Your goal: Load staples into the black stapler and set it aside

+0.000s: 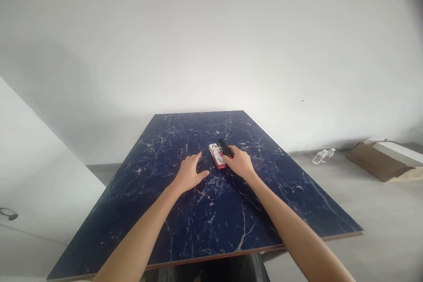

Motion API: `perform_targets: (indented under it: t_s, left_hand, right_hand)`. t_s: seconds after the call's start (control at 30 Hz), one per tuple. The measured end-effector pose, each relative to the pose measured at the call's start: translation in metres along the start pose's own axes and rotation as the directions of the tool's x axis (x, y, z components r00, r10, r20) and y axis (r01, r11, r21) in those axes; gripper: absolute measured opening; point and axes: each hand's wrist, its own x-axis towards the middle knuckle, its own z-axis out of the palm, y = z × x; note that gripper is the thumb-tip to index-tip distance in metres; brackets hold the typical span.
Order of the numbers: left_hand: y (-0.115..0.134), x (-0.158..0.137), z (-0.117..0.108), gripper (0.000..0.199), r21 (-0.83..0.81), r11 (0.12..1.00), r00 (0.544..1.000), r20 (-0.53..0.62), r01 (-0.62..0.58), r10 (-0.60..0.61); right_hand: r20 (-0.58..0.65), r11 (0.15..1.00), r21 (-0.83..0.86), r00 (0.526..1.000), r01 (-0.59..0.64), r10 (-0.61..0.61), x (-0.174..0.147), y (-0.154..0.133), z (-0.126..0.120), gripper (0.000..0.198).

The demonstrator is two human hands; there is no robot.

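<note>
A small white and red box point(217, 156) lies on the dark blue marbled table point(211, 224). Right beside it is a black object point(224, 146) that looks like a stapler. My right hand point(240, 163) is closed around the black object, with its thumb at the right edge of the box; the hand hides part of both. My left hand point(189, 174) is open just left of the box, thumb and fingers apart and pointing toward it, with nothing in it.
A pale wall point(211, 53) stands behind the table's far edge. On the floor to the right lie a clear plastic bottle point(320, 157) and an opened brown cardboard box point(373, 161). A white panel with a dark handle point(9, 214) is at the left.
</note>
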Motion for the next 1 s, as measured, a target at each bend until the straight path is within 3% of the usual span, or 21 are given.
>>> perform_targets:
  t_s: [0.1, 0.17, 0.33, 0.43, 0.57, 0.73, 0.9, 1.0]
  left_hand:
    - [-0.008, -0.001, 0.005, 0.101, -0.002, 1.0, 0.999, 0.023, -0.028, 0.028]
    - [-0.015, -0.001, 0.005, 0.103, 0.028, 0.999, 0.999, 0.012, -0.029, 0.029]
    - [-0.023, 0.003, -0.003, 0.07, 0.095, 0.995, 1.0, -0.02, -0.017, 0.019]
    - [-0.021, 0.004, -0.015, 0.062, 0.11, 0.993, 0.999, -0.024, -0.044, 0.047]
    - [-0.028, -0.003, -0.042, 0.058, 0.059, 0.996, 0.997, 0.02, -0.069, 0.068]
    - [-0.07, -0.02, -0.094, 0.075, -0.01, 1.0, 0.999, 0.048, -0.021, 0.021]
    - [-0.126, -0.042, -0.143, 0.081, -0.078, 0.98, 0.974, 0.152, 0.181, -0.168]
    - [-0.147, -0.052, -0.156, 0.079, -0.118, 0.952, 0.952, 0.158, 0.283, -0.263]
  right_hand:
    - [0.014, 0.998, 0.05, 0.999, 0.043, -0.043, -0.004, -0.028, 0.019, 0.039]
    - [0.022, 0.995, 0.067, 0.997, 0.071, -0.072, -0.006, -0.042, 0.031, 0.038]
    - [0.021, 0.989, 0.087, 0.992, 0.123, -0.126, -0.01, -0.055, 0.047, 0.039]
    - [0.032, 0.985, 0.121, 0.992, 0.119, -0.124, -0.013, -0.058, 0.048, 0.037]
    - [0.066, 0.976, 0.174, 0.987, 0.131, -0.144, -0.016, -0.077, 0.056, 0.038]
    - [0.114, 0.963, 0.233, 0.98, 0.132, -0.162, -0.018, -0.133, 0.096, 0.043]
    - [0.091, 0.943, 0.264, 0.968, 0.202, -0.233, -0.03, -0.201, 0.147, 0.047]
    - [0.077, 0.927, 0.304, 0.964, 0.221, -0.255, -0.035, -0.219, 0.164, 0.048]
